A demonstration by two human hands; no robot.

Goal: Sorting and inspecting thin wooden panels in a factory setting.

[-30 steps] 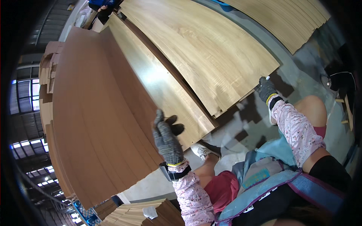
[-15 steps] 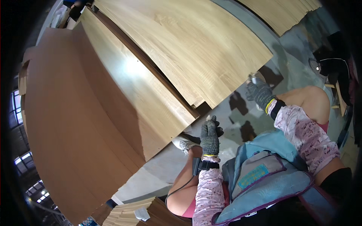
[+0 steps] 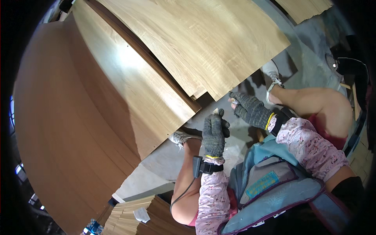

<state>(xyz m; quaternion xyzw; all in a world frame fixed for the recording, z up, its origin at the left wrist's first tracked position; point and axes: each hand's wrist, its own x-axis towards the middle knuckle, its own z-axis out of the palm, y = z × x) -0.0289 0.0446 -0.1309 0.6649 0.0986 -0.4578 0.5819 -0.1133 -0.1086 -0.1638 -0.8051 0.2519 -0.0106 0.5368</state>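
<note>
Gloved fingers on your left hand [image 3: 214, 135], in dark-grey knit with a yellow cuff, sit close together, and those on your matching right hand [image 3: 250, 110], at two o'clock from it, bend inward; you show something pale at both sets of fingertips, but I cannot tell whether either pinches anything. Your pale wood-grain rectangular board [image 3: 231, 43] lies at twelve o'clock from your left hand, its near corner just beyond those fingertips; your right fingertips are at its near edge, contact unclear. At ten o'clock from your left hand lies a second pale wood-grain board [image 3: 145, 90] with a dark-brown edge, and at nine a broad, plain brown panel [image 3: 66, 129]. Between seven and eight stands a stack of thin tan sheets [image 3: 121, 213], bearing a crumpled white scrap [image 3: 141, 214].
</note>
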